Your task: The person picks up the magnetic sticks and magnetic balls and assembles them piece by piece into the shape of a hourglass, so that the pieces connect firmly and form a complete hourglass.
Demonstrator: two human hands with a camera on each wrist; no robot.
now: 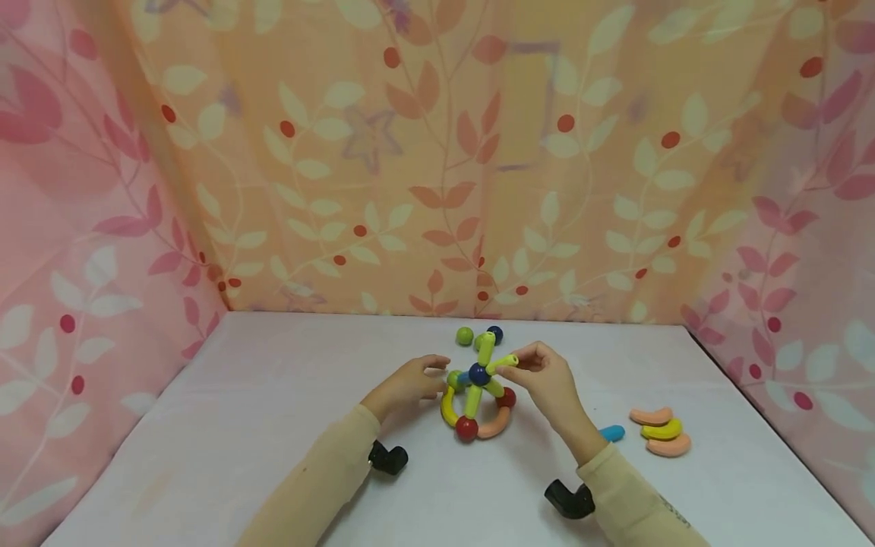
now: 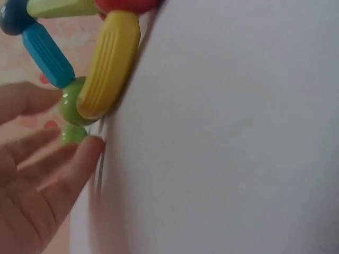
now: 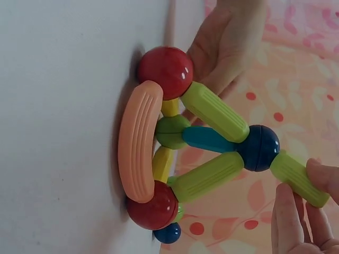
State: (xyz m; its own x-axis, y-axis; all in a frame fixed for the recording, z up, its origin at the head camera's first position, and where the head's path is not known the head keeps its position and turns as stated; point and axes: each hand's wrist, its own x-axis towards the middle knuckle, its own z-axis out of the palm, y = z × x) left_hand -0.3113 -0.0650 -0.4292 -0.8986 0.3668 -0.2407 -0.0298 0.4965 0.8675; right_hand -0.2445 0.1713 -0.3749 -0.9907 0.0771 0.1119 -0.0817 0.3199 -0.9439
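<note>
Softly, evenly lit in the head view; dimmer in both wrist views. Blurred over the left hand point(image 2: 37, 206), softly shadowed on the tabletop point(image 2: 228, 132) just beside it. Crisper beyond the right hand point(image 1: 550, 384), glinting white on the red balls point(image 3: 165, 73).

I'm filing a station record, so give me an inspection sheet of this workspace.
Surface: pale table, toy pieces on it.
Job's things: ball-and-stick structure, curved pieces round its base.
Clutter: two loose peach pieces, a yellow piece between them, a blue stick; loose balls behind the structure.
Grippers: right hand pinches a light-green stick that meets the structure's dark blue ball; left hand beside the structure, contact uncertain.
Cables: nothing seen.
Surroundings: floral fabric behind and on both sides.
</note>
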